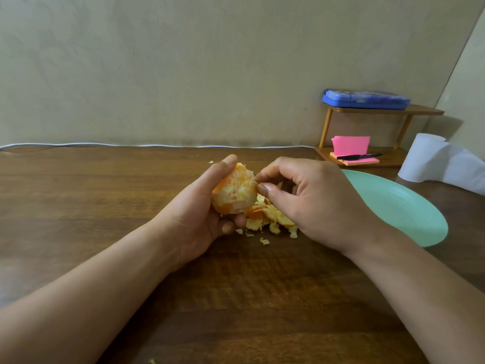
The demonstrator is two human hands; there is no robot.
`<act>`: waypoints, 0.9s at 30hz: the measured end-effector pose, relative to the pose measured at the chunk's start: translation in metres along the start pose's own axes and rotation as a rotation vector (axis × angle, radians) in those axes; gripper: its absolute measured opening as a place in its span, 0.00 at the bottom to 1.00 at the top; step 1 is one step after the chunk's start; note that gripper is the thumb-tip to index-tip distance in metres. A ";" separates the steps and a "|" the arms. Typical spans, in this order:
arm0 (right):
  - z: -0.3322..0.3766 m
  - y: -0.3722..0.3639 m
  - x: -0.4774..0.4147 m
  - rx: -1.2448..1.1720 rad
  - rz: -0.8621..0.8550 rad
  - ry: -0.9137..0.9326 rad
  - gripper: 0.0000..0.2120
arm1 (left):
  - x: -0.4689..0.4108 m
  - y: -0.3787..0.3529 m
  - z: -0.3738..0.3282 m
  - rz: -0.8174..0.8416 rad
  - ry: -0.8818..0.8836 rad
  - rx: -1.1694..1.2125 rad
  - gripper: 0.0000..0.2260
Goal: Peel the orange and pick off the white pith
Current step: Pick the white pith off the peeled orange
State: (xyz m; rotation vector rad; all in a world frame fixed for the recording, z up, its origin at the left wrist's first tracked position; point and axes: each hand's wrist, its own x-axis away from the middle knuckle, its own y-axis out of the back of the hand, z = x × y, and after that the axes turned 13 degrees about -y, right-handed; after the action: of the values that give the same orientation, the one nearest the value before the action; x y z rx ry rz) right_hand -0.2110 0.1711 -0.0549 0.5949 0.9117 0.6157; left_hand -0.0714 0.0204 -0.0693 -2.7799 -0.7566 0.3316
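Note:
My left hand (199,211) grips a peeled orange (235,191), pale with patches of white pith, just above the wooden table (105,206). My right hand (307,198) is at the orange's right side, thumb and forefinger pinched together against its edge on a bit of pith. A heap of torn peel and pith scraps (270,219) lies on the table under and between the two hands, partly hidden by my right hand.
A mint-green plate (399,206) lies right of my right hand. Behind it stand a small wooden shelf (378,111) with a blue case (366,99), pink sticky notes (350,145) and a black pen (358,156). A white paper roll (425,158) is far right. A cable (131,145) runs along the wall.

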 end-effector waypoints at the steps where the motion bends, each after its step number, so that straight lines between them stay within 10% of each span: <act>1: 0.000 0.001 0.000 0.015 0.000 0.022 0.08 | 0.000 0.000 0.000 -0.008 0.001 -0.025 0.22; 13: 0.009 -0.002 -0.002 0.256 -0.031 0.235 0.06 | -0.004 0.005 0.002 0.046 -0.005 -0.261 0.23; 27: 0.010 -0.011 0.002 -0.030 -0.144 0.118 0.04 | 0.001 -0.001 0.000 0.011 -0.035 -0.132 0.19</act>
State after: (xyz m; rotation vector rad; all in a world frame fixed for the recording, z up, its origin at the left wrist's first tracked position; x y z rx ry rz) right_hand -0.1991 0.1630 -0.0583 0.4651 1.0447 0.5383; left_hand -0.0707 0.0221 -0.0690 -2.9092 -0.7990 0.3450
